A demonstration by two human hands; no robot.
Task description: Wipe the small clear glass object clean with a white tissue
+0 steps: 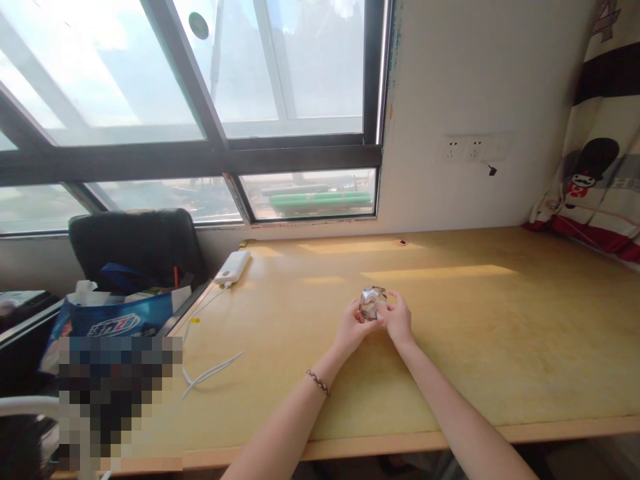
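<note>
Over the middle of the wooden table (475, 347), a small shiny, silvery-brown object (371, 301) is held between both hands. It looks clear or metallic and crumpled, and its exact kind cannot be made out. My left hand (354, 327) grips its left and lower side, with a chain bracelet (318, 381) on that wrist. On the right and near side, my right hand (399, 321) has its fingers curled round the same object. The thumbs come close together in front of it, hiding part of its lower edge.
A white power bank (233, 267) lies at the table's far left, its white cable (213, 371) trailing toward me. Left of the table, a blue bag (117, 317) rests by a black chair (137, 243). Wall sockets (463, 148) and a patterned curtain (607, 147) are at the right.
</note>
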